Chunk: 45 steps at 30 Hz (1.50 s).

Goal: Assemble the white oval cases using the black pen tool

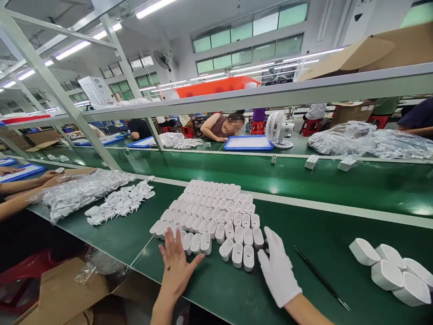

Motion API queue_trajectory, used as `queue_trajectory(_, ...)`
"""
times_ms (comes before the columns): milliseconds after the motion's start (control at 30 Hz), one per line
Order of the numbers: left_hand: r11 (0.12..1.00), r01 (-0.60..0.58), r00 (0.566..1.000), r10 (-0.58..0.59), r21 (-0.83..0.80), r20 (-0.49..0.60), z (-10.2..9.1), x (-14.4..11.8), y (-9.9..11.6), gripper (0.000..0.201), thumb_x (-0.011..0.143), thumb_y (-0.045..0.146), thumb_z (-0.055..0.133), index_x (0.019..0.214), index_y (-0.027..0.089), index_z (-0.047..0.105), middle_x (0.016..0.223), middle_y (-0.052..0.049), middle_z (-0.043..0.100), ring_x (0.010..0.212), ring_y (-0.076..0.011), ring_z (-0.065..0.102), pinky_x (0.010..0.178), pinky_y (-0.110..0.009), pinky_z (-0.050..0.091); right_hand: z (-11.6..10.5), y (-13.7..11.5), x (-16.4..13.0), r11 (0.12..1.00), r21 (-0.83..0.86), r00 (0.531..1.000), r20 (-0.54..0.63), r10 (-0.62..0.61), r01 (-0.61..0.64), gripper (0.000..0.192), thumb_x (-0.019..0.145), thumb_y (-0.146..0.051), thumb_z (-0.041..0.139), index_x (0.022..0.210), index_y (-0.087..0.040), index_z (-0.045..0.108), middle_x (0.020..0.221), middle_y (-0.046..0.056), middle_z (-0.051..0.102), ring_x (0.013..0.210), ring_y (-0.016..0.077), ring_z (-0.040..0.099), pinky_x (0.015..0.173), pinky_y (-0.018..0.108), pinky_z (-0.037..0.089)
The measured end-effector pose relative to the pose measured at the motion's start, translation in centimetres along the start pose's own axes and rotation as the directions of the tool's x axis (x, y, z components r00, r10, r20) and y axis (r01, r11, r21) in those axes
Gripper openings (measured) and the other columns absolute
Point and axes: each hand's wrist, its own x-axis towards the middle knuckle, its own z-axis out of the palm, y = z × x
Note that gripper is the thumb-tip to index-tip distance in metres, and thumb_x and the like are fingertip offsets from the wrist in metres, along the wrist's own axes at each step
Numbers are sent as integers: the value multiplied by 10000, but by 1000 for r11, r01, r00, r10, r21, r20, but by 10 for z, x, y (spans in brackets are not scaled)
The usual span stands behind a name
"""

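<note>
Rows of white oval plastic housings (213, 212) stand upright, packed together on the green worktable (216, 289). At their near left edge, my bare left hand (176, 264) is spread, fingers over or against the front housings, holding nothing. A white glove covers my right hand (278, 271), which lies along the right edge of the block with fingers stretched out and thumb apart. Its fingertips are beside the outermost housings; whether they touch them I cannot tell. Black tweezers (321, 277) lie to the right of it. Farther right stands a group of larger-looking white housings (387, 268).
Small white parts (120, 203) lie heaped on the left, beside a clear bag of white pieces (84, 189). Another person's arms (30, 187) reach in there. Beyond runs a green conveyor belt (304, 185); a shelf (237, 97) crosses overhead. A cardboard box (64, 293) sits below.
</note>
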Motion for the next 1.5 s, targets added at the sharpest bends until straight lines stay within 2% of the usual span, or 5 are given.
queue_trajectory(300, 991, -134, 991, 134, 3, 28, 4, 17, -15, 990, 813, 551, 571, 1462, 220, -99, 1546, -158, -57, 1403, -345, -60, 1094, -620, -2, 5, -7, 5, 919, 392, 995, 98, 11, -49, 507, 835, -349, 443, 1312, -178, 435, 773, 8, 615, 707, 176, 619, 711, 311, 530)
queue_trajectory(633, 981, -196, 981, 196, -6, 5, 1, 11, 20, 813, 849, 463, 570, 1473, 263, 91, 1550, -122, 73, 1408, -342, 54, 1078, -637, -59, 4, 0, 3, 873, 485, 983, 178, -52, -42, 536, 791, -179, 411, 1326, -173, 385, 805, 7, 613, 717, 153, 618, 729, 303, 527)
queue_trajectory(800, 963, -271, 961, 269, 10, 67, -1, 13, 28, 471, 879, 244, 486, 1340, 327, 441, 1501, -50, 286, 1393, -326, 174, 1058, -658, -108, -10, -12, -10, 934, 326, 985, 40, -166, 144, 276, 845, -222, 431, 1103, -204, 527, 850, 36, 600, 750, 167, 603, 734, 322, 517)
queue_trajectory(1133, 877, -480, 842, 461, -3, 278, -4, 29, 2, 635, 857, 375, 606, 1415, 334, 303, 1484, -65, 321, 1368, -282, 274, 1125, -588, 76, -2, -16, -27, 847, 20, 837, 139, -529, 532, 352, 843, -105, 425, 1120, -264, 571, 998, 36, 629, 888, 161, 607, 772, 281, 513)
queue_trajectory(1500, 927, -369, 929, 365, 62, 64, -12, 30, -39, 500, 726, 383, 754, 1200, 348, 600, 1289, -42, 572, 1091, -323, 533, 981, -486, 397, 1, -21, -24, 839, -3, 812, 253, -526, 545, 426, 875, -85, 389, 1172, -337, 562, 999, 8, 637, 878, 164, 581, 735, 285, 503)
